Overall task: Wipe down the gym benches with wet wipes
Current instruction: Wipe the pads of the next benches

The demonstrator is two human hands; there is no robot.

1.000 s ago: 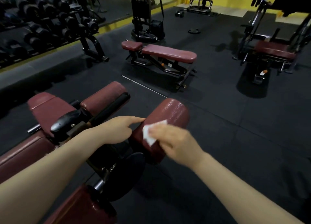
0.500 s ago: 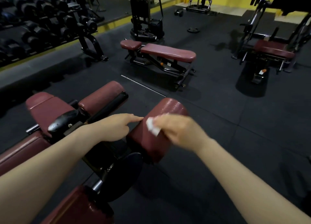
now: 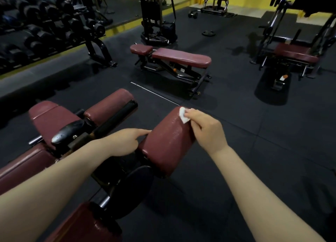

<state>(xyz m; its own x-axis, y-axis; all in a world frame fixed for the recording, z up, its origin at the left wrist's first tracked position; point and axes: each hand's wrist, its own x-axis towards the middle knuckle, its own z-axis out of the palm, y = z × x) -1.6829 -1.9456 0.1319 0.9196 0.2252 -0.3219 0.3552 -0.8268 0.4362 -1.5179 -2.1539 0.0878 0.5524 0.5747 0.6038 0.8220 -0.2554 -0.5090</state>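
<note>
The right hand (image 3: pixel 207 130) pinches a folded wet wipe (image 3: pixel 183 114) against the far right corner of the maroon roller pad (image 3: pixel 167 141), fingers curled around the cloth. The left hand (image 3: pixel 125 141) rests beside the pad's left edge, its index finger stretched out and touching the vinyl, the other fingers loosely curled and holding nothing.

The wipe sits right at the pad's far edge, so one more push could likely carry it off the end and onto the floor mat (image 3: pixel 236 169). The pad looks free to turn on its bar; if it rolls under pressure the wipe may skid, which the left finger seems placed to prevent. A wet sheen shows on the upper face; the near and under sides look unwiped.

To the right of the pad there is open floor. Left, the black handle (image 3: pixel 116 118) and second roller pad (image 3: pixel 109 105) crowd the gap. The flat bench (image 3: pixel 180 57) stands well apart, farther off.
</note>
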